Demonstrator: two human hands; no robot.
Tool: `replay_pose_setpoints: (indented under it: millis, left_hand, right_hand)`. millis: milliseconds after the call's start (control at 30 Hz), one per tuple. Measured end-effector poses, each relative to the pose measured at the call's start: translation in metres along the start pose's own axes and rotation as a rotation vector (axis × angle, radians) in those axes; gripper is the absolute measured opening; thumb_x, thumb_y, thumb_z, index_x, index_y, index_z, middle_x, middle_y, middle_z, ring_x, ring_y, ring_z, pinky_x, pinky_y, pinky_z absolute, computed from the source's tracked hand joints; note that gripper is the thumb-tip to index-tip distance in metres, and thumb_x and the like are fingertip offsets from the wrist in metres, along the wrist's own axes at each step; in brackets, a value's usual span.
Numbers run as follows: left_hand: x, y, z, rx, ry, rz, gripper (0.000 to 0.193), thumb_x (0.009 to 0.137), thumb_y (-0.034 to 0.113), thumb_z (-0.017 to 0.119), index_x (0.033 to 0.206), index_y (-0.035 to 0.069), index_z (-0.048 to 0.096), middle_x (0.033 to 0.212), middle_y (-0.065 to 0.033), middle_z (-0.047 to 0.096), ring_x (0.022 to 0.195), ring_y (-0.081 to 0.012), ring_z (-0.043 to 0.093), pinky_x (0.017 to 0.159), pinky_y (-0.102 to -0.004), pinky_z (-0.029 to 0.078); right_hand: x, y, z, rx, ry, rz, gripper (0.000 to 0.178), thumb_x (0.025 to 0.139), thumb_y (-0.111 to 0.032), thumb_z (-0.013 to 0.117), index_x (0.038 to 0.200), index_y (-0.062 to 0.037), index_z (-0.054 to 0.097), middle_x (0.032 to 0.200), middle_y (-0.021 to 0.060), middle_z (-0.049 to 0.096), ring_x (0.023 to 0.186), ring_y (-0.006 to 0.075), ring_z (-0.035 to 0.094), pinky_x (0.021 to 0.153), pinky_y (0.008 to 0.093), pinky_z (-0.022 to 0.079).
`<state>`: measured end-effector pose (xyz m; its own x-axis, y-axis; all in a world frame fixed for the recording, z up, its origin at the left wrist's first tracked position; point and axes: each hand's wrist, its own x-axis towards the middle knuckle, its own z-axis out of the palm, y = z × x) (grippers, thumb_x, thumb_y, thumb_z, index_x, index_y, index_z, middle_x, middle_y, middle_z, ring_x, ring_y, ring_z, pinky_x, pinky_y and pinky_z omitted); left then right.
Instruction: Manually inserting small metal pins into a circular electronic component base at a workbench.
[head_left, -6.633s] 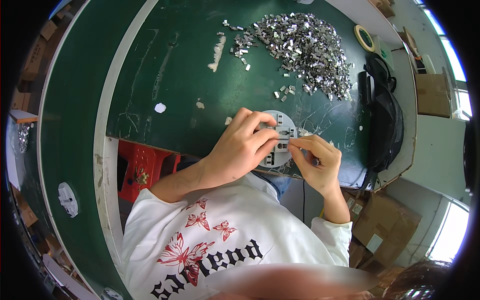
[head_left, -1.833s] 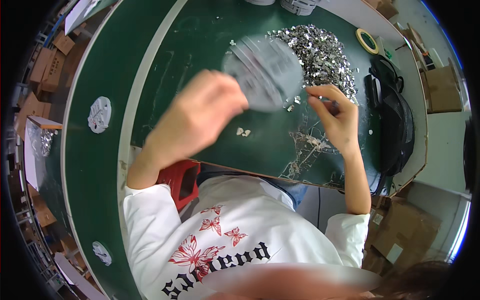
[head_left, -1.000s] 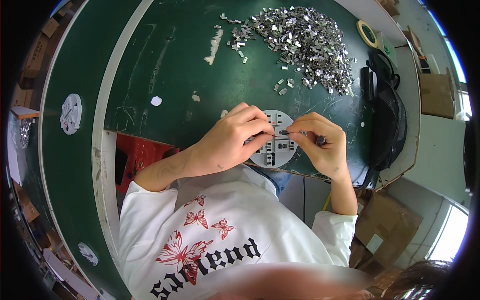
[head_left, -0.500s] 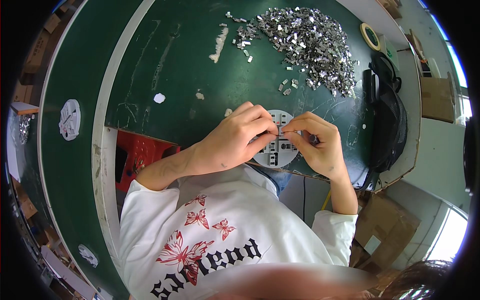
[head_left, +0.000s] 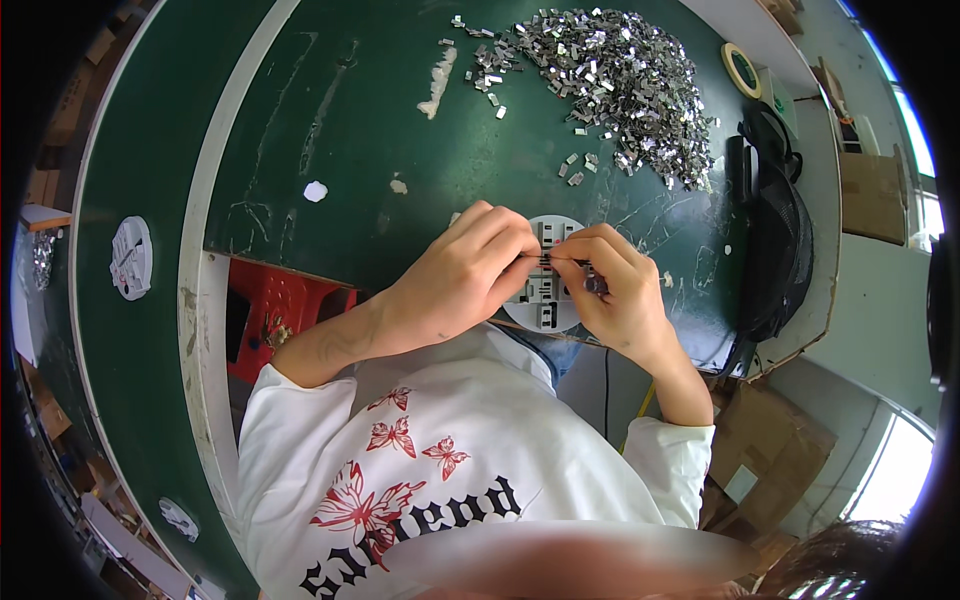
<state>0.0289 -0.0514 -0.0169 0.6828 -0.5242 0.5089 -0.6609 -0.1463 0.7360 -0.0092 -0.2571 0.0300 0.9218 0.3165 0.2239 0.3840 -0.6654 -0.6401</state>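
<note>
A round, light grey fixture [head_left: 560, 316] with small blocks and dark slots lies at the table's near edge. Over its upper middle, my left hand [head_left: 462, 272] is closed in a pinch, thumb and forefinger together. My right hand [head_left: 625, 300] pinches from the other side, its fingertips almost meeting the left ones. Whatever lies between the fingertips is too small and covered to name. A dark, round-ended object [head_left: 597, 284] shows under the curled fingers of my right hand; its kind is unclear. Both hands partly cover the fixture.
A large heap of small shiny metal pieces [head_left: 630, 85] spreads across the far side of the green table [head_left: 370, 130]. A black mesh bag [head_left: 785, 240] lies along the right edge, below a tape roll [head_left: 740, 70]. A red stool [head_left: 280, 305] stands under the table at left.
My right hand has moved slightly left and tilted, bringing the dark round-ended object with it. My left fingertips have shifted slightly up and left over the fixture. Both hands stay pinched.
</note>
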Motion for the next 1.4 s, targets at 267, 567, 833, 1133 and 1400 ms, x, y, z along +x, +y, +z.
replay_pose_setpoints:
  millis: [267,567,833,1133,1400]
  left_hand:
    - [-0.002,-0.001,0.000,0.011,-0.003,0.003,0.023,0.078,-0.006,0.074,0.097,0.001,0.062,0.102,-0.0091,0.060,0.088,-0.0278,0.058,0.076,-0.0367,0.051]
    - [0.000,-0.001,-0.002,-0.011,-0.022,0.010,0.020,0.078,-0.007,0.073,0.094,0.000,0.063,0.101,-0.0088,0.060,0.089,-0.0282,0.058,0.077,-0.0372,0.051]
    - [-0.010,0.005,-0.004,-0.008,-0.055,-0.059,0.059,0.077,0.019,0.083,0.125,-0.002,0.056,0.129,-0.0145,0.054,0.117,-0.0327,0.052,0.097,-0.0416,0.045]
    - [-0.013,0.008,0.004,0.153,-0.194,-0.080,0.103,0.067,0.043,0.087,0.144,-0.004,0.038,0.145,-0.0153,0.042,0.132,-0.0335,0.039,0.110,-0.0485,0.027]
    - [-0.012,0.007,0.003,0.139,-0.201,-0.093,0.102,0.065,0.042,0.088,0.141,-0.004,0.039,0.143,-0.0162,0.043,0.131,-0.0334,0.040,0.108,-0.0490,0.028]
  right_hand:
    - [-0.002,-0.005,-0.002,-0.128,-0.116,-0.007,0.018,0.079,0.010,0.068,0.094,0.0009,0.065,0.090,0.0123,0.065,0.071,0.0252,0.068,0.058,0.0330,0.054]
    - [0.006,-0.010,-0.006,-0.206,-0.251,-0.049,0.014,0.077,0.010,0.065,0.089,0.0024,0.063,0.089,0.0131,0.064,0.065,0.0273,0.064,0.061,0.0373,0.054]
    - [0.017,-0.015,-0.027,0.441,0.103,0.082,0.026,0.089,0.000,0.057,0.064,-0.0027,0.049,0.055,0.0039,0.044,0.047,0.0170,0.044,0.042,0.0317,0.034]
    - [0.034,-0.014,0.005,1.107,0.139,-0.016,0.047,0.102,-0.017,0.039,0.057,-0.0111,0.026,0.049,-0.0002,0.030,0.048,0.0113,0.022,0.041,0.0272,0.023]
    - [0.036,-0.021,0.012,1.097,0.220,0.117,0.048,0.105,-0.017,0.038,0.058,-0.0102,0.028,0.049,0.0009,0.030,0.047,0.0116,0.024,0.042,0.0284,0.023]
